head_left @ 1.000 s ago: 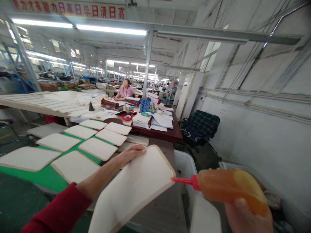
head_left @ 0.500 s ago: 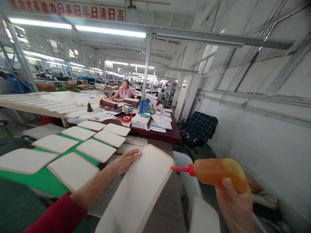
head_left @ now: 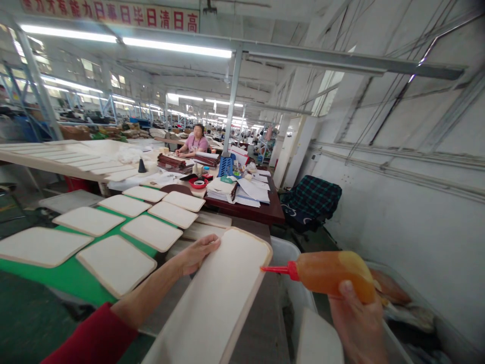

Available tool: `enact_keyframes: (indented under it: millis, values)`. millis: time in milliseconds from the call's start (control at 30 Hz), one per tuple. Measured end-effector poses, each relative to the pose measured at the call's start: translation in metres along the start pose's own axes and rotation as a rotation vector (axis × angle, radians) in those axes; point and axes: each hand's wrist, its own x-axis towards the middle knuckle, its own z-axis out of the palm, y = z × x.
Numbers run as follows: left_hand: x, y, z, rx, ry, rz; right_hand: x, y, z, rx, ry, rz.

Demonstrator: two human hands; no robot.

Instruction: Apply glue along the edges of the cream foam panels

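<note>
My left hand (head_left: 199,253) grips the left edge of a long white panel (head_left: 212,293) with rounded corners and a tan border. The panel is tilted and runs down out of view at the bottom. In my right hand (head_left: 358,323) is a squeeze bottle (head_left: 333,273) of amber liquid, held on its side. Its red nozzle (head_left: 278,270) points left, and the tip meets the panel's right edge, a little below the upper right corner. The right-hand fingers behind the bottle are hidden.
Several white panels (head_left: 125,258) lie on a green surface (head_left: 71,275) to the left. A white bin (head_left: 308,301) stands under my right side, with another white panel (head_left: 318,341) upright near it. Ahead are a cluttered dark-red desk (head_left: 271,210), a seated person (head_left: 195,144) and a cloth-draped chair (head_left: 314,202).
The bottle and my right hand have moved left and slightly down, so the nozzle tip sits lower along the panel's right edge. My left hand keeps its hold.
</note>
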Motion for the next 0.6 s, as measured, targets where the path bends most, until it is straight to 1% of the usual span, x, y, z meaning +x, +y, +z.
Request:
enact_keyframes:
  millis: [300, 600]
  values:
    - [-0.002, -0.001, -0.003, -0.004, 0.036, -0.025, -0.007, 0.001, 0.004, -0.020, 0.001, 0.035]
    - [0.006, -0.009, -0.016, -0.041, 0.052, -0.064, -0.021, 0.004, 0.011, -0.040, -0.049, 0.066]
